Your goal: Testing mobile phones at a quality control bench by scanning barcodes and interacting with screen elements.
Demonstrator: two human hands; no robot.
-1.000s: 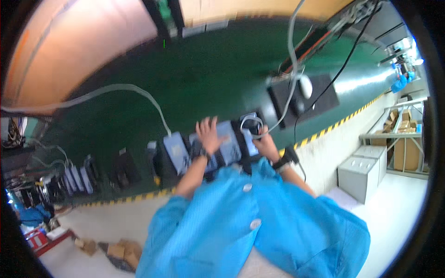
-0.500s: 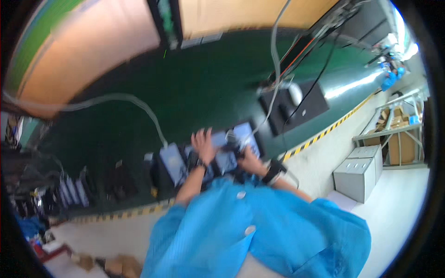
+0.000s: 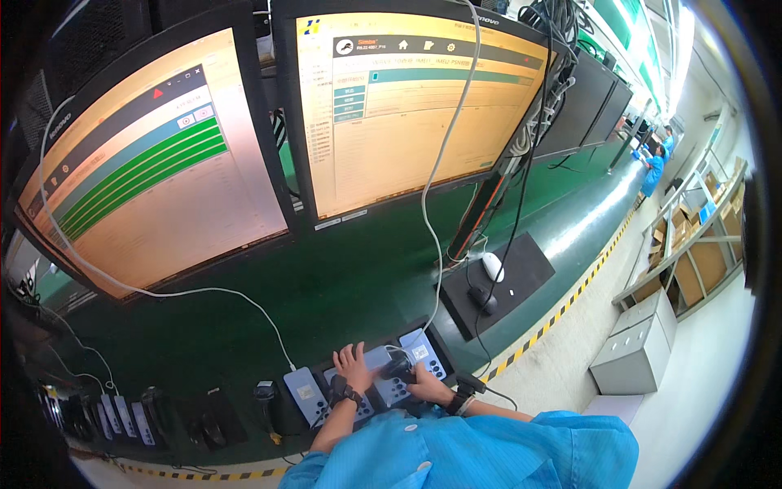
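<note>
My left hand (image 3: 353, 371) lies with spread fingers over the row of flat, pale-blue devices, touching or just above one of them. In my right hand (image 3: 428, 385) is a black handheld scanner (image 3: 396, 369), its head pointing left over the devices. A pale-blue device (image 3: 422, 353) with a white label and round black spots lies just beyond the right hand. Left of my left hand, another pale-blue device (image 3: 305, 393) has a white cable attached. My hands partly hide the devices between these two. Both wrists wear black bands.
Two large monitors (image 3: 415, 106) stand behind the green bench (image 3: 244, 269). A white mouse (image 3: 492, 266) and a black mouse (image 3: 482, 300) rest on a dark mat (image 3: 521, 281). White cables hang across. Grey boxes (image 3: 635, 346) stand on the floor at right; people in blue work far off.
The view has tilted upward and steadied, bringing the monitors more fully into sight. Both hands stay over the devices, the left still spread and the right still around the scanner.
</note>
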